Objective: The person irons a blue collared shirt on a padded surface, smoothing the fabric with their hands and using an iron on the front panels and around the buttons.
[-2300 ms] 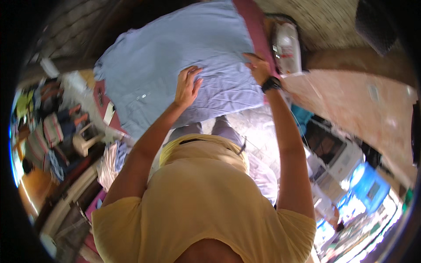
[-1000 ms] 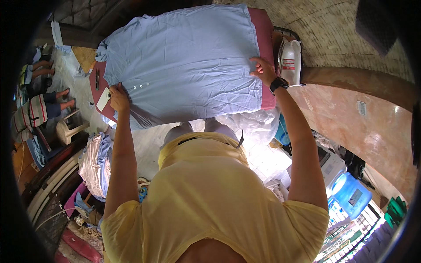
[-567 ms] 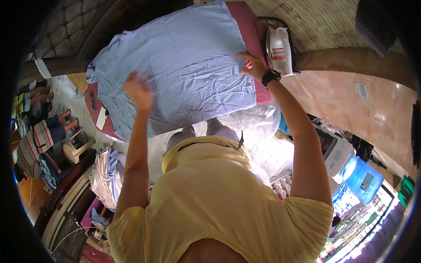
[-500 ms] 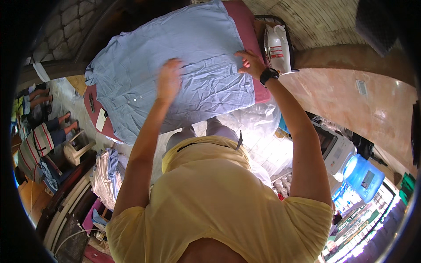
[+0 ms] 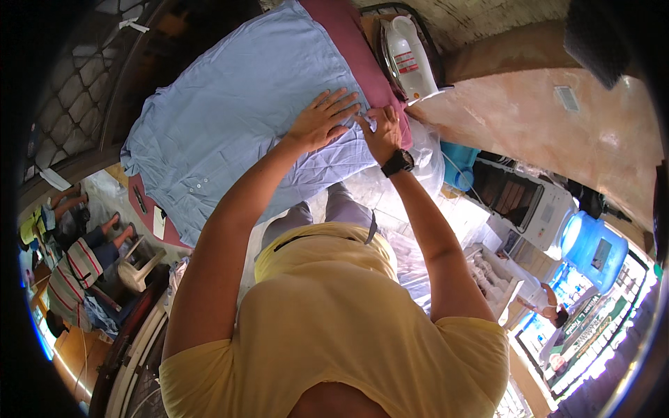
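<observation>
A light blue buttoned shirt (image 5: pixel 237 90) lies spread over a maroon padded board (image 5: pixel 341 35), smooth over most of its far part and creased nearer me. My left hand (image 5: pixel 322 124) rests flat on the cloth close to the shirt's right edge, fingers spread. Just to its right, my right hand (image 5: pixel 383 136), with a black watch on the wrist, is closed with thumb and finger pinching the shirt's edge. Past the board's right end stands a white iron (image 5: pixel 408 59) on a dark wire rack, touched by neither hand.
A dark slim object (image 5: pixel 140 198) and a pale card (image 5: pixel 159 221) lie on the board's left end. People and a plastic stool (image 5: pixel 139 265) are at the left. To the right are a white oven-like appliance (image 5: pixel 529 209) and a large blue water jug (image 5: pixel 594 251).
My left hand has moved right across the shirt, beside my right hand. My right hand has closed on the shirt's edge. The whole view has turned somewhat.
</observation>
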{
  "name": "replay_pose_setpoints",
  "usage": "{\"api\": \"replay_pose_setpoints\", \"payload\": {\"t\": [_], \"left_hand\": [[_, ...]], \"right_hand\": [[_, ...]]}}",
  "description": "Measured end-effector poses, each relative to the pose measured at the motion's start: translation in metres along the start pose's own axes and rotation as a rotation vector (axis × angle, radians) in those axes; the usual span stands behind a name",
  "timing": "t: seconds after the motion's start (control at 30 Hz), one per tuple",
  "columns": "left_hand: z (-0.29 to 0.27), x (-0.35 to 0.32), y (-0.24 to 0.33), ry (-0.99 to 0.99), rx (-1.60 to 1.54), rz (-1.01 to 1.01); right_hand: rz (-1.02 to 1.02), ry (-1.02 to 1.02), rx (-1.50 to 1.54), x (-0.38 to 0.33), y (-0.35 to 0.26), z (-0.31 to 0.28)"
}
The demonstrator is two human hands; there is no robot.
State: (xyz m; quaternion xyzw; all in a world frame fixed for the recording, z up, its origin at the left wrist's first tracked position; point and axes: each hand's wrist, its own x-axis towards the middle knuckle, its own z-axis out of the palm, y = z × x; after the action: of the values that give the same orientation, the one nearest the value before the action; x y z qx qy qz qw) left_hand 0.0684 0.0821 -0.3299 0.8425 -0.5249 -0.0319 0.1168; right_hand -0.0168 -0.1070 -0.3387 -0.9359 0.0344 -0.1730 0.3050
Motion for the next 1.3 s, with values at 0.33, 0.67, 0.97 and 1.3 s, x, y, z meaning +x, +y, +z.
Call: {"api": "replay_pose_setpoints", "payload": {"t": [0.33,0.67,0.97,1.3], "left_hand": [[0.004,0.009,0.012,0.038,0.037,-0.061],[0.006,0.013,0.025,0.015,0.090,-0.099],[0.005,0.011,0.025,0.073,0.034,-0.095],[-0.006,0.023,0.028,0.009,0.037,-0.077]], "right_hand": [[0.303,0.029,0.229,-0.012,0.000,0.012],[0.482,0.156,0.154,-0.086,0.008,-0.019],[0.165,0.339,-0.414,0.084,0.010,-0.058],[0.396,-0.066,-0.249,0.171,0.061,-0.090]]}}
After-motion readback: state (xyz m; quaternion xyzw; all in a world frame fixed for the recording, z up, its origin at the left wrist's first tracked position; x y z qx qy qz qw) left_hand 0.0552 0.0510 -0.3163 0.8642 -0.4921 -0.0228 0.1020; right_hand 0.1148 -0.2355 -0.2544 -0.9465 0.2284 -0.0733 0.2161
